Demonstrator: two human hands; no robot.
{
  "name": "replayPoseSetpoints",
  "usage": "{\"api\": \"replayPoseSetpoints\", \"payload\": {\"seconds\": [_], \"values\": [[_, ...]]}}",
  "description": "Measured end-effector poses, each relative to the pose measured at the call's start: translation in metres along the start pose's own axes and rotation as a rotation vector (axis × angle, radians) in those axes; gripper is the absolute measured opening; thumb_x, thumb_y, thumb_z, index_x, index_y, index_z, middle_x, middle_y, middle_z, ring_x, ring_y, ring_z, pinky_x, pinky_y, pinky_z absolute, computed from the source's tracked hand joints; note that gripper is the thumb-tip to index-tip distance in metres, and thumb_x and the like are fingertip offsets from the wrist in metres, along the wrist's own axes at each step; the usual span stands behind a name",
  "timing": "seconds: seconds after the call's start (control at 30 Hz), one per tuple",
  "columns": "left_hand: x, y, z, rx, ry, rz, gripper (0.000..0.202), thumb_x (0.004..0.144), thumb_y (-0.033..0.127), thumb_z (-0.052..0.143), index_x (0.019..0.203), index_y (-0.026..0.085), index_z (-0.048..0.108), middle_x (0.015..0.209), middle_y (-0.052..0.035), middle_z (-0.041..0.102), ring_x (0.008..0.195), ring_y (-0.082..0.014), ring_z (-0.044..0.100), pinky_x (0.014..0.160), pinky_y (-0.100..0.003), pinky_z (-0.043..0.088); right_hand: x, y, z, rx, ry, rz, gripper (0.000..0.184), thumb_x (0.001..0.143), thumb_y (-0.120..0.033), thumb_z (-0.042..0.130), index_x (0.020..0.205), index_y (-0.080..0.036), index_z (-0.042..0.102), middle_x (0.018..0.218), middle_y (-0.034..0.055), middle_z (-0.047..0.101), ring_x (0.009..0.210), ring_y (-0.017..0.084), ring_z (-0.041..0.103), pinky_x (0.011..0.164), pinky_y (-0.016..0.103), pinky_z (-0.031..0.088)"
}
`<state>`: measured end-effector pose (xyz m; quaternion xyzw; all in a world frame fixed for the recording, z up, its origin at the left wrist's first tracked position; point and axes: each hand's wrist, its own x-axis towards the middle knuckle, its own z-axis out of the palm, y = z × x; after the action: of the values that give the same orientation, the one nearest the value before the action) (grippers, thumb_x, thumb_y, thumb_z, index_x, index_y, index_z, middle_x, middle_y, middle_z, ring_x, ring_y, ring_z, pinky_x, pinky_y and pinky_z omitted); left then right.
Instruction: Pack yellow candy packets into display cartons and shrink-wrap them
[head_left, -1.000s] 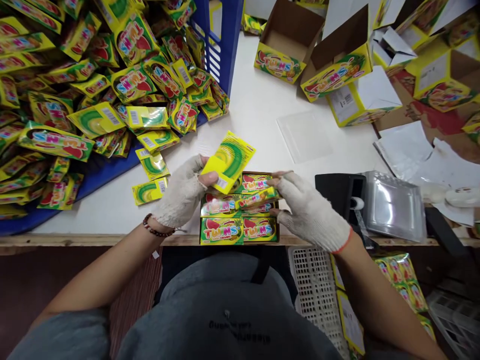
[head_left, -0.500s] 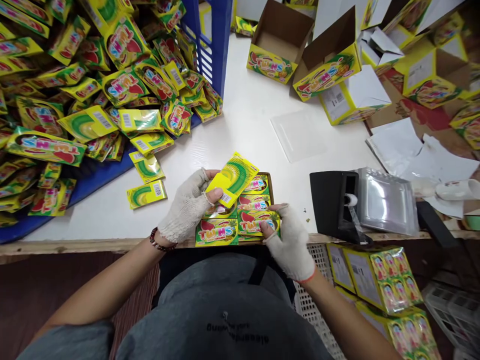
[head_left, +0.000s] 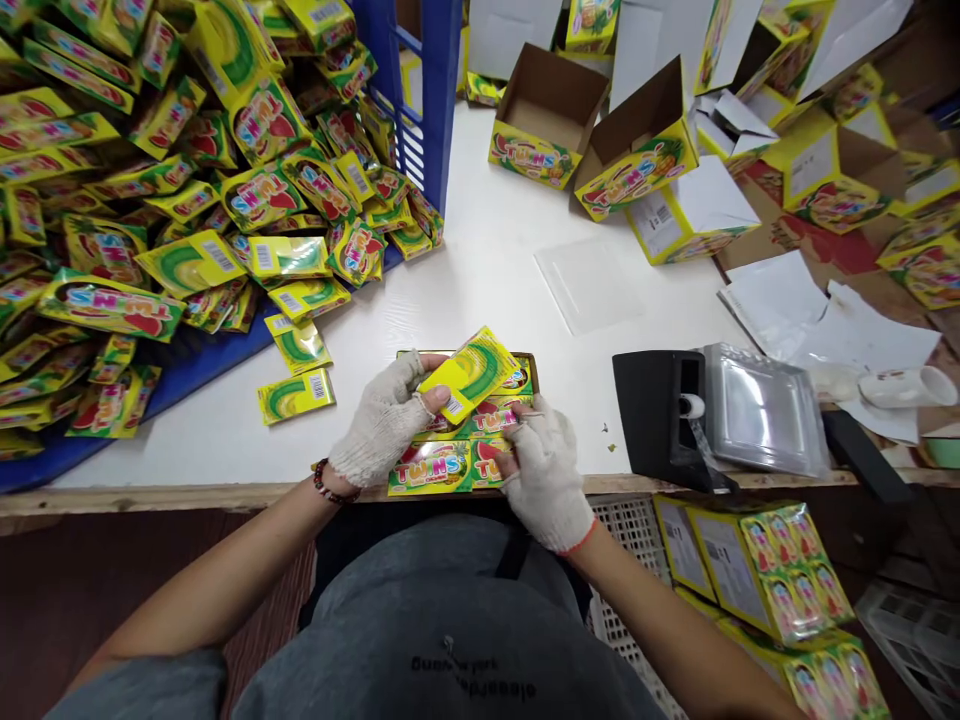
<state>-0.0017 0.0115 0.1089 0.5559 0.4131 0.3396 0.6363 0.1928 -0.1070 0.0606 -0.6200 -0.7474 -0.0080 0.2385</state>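
Note:
My left hand (head_left: 386, 425), in a white fingerless knit glove, pinches a yellow-green packet (head_left: 484, 370) between thumb and fingers, its barcode side up and tilted. Under that packet stands a small open box (head_left: 535, 372) at the table's front edge, with TWINS packets (head_left: 429, 467) lying in rows, fruit pictures upward. My right hand (head_left: 547, 465), gloved the same way, has its fingers curled over the right end of a front-row TWINS packet (head_left: 486, 460). The hand covers much of that packet and the box's right side.
A blue crate (head_left: 439, 110) heaped with packets fills the left. Two loose packets (head_left: 296, 397) lie beside it. Open printed boxes (head_left: 536, 150) stand at the back. A clear plastic lid (head_left: 589, 285), a black tape dispenser (head_left: 660, 420) and stacked clear lids (head_left: 761, 410) lie rightward.
My right hand has moved left and closed further over the front-row packet, which now sits lower beside its neighbour. The left hand's packet has dipped slightly. The view has shifted a little.

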Motion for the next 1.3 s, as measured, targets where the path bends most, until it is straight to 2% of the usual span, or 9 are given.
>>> {"api": "replayPoseSetpoints", "payload": {"seconds": [0.17, 0.3, 0.4, 0.53, 0.7, 0.83, 0.93, 1.17, 1.3], "values": [[0.001, 0.000, -0.003, 0.027, -0.022, 0.010, 0.053, 0.086, 0.051, 0.070, 0.123, 0.014, 0.061, 0.117, -0.0111, 0.071, 0.094, -0.0206, 0.070, 0.070, -0.029, 0.060, -0.005, 0.004, -0.003, 0.125, -0.029, -0.110, 0.047, 0.092, -0.024, 0.058, 0.137, -0.016, 0.048, 0.138, 0.0204, 0.060, 0.138, 0.040, 0.048, 0.108, 0.068, 0.038], [0.000, 0.007, 0.005, -0.006, -0.003, 0.014, 0.048, 0.086, 0.047, 0.071, 0.121, 0.015, 0.061, 0.117, -0.0105, 0.072, 0.097, -0.0198, 0.070, 0.079, -0.031, 0.061, 0.019, 0.015, -0.024, 0.545, 0.060, 0.125, 0.053, 0.093, -0.041, 0.062, 0.141, -0.023, 0.048, 0.137, 0.0162, 0.061, 0.130, 0.034, 0.057, 0.108, 0.059, 0.047], [-0.007, 0.013, 0.024, -0.011, -0.181, 0.026, 0.040, 0.087, 0.040, 0.070, 0.117, 0.015, 0.064, 0.116, -0.0103, 0.073, 0.099, -0.0211, 0.071, 0.084, -0.034, 0.060, 0.043, 0.008, -0.033, 1.064, 0.076, 0.292, 0.075, 0.085, -0.058, 0.071, 0.147, -0.027, 0.043, 0.144, 0.0139, 0.056, 0.127, 0.030, 0.060, 0.105, 0.050, 0.053], [-0.012, 0.011, 0.029, 0.230, -0.190, 0.177, 0.026, 0.093, 0.033, 0.059, 0.111, 0.017, 0.068, 0.114, -0.0090, 0.074, 0.102, -0.0215, 0.070, 0.090, -0.037, 0.058, 0.065, -0.002, -0.038, 1.248, -0.027, 0.313, 0.044, 0.091, -0.044, 0.068, 0.129, -0.027, 0.057, 0.132, 0.0097, 0.064, 0.117, 0.026, 0.065, 0.101, 0.046, 0.055], [-0.024, -0.009, -0.058, 0.921, 0.267, 0.343, 0.019, 0.092, 0.028, 0.058, 0.105, 0.019, 0.067, 0.107, -0.0114, 0.071, 0.100, -0.0249, 0.066, 0.090, -0.044, 0.055, 0.088, 0.012, -0.038, 0.575, -0.216, -0.013, 0.043, 0.088, -0.037, 0.067, 0.127, -0.020, 0.059, 0.107, 0.0105, 0.068, 0.096, 0.027, 0.065, 0.085, 0.046, 0.054], [-0.030, -0.046, -0.136, 1.323, 0.243, 0.079, 0.033, 0.081, 0.034, 0.066, 0.108, 0.015, 0.067, 0.111, -0.0193, 0.066, 0.100, -0.0369, 0.063, 0.086, -0.055, 0.052, 0.084, 0.021, -0.024, 0.040, -0.353, -0.182, 0.067, 0.085, -0.056, 0.065, 0.132, -0.008, 0.060, 0.106, 0.0185, 0.067, 0.094, 0.035, 0.062, 0.079, 0.051, 0.050], [-0.040, -0.065, -0.153, 1.229, 0.279, 0.046, 0.044, 0.083, 0.042, 0.063, 0.119, 0.016, 0.066, 0.108, -0.0195, 0.067, 0.101, -0.0385, 0.063, 0.086, -0.053, 0.051, 0.067, 0.023, -0.010, 0.005, -0.296, -0.240, 0.060, 0.092, -0.052, 0.055, 0.132, -0.007, 0.061, 0.109, 0.0193, 0.068, 0.098, 0.034, 0.061, 0.081, 0.050, 0.050], [-0.030, -0.009, -0.082, 0.444, 0.381, 0.065, 0.046, 0.095, 0.059, 0.051, 0.108, 0.018, 0.067, 0.104, -0.0087, 0.071, 0.088, -0.0226, 0.063, 0.077, -0.036, 0.051, 0.055, 0.046, -0.010, 0.456, -0.197, -0.226, 0.039, 0.104, -0.036, 0.038, 0.134, -0.021, 0.059, 0.117, 0.0109, 0.070, 0.107, 0.025, 0.066, 0.093, 0.045, 0.056], [0.009, 0.034, -0.025, 0.385, 0.024, 0.099, 0.050, 0.096, 0.060, 0.047, 0.069, 0.019, 0.056, 0.066, -0.0006, 0.056, 0.061, -0.0137, 0.047, 0.057, -0.028, 0.039, 0.081, 0.041, -0.025, 0.629, -0.033, -0.040, 0.057, 0.099, -0.047, 0.053, 0.149, -0.022, 0.041, 0.138, 0.0152, 0.058, 0.121, 0.027, 0.062, 0.098, 0.045, 0.056]]}}
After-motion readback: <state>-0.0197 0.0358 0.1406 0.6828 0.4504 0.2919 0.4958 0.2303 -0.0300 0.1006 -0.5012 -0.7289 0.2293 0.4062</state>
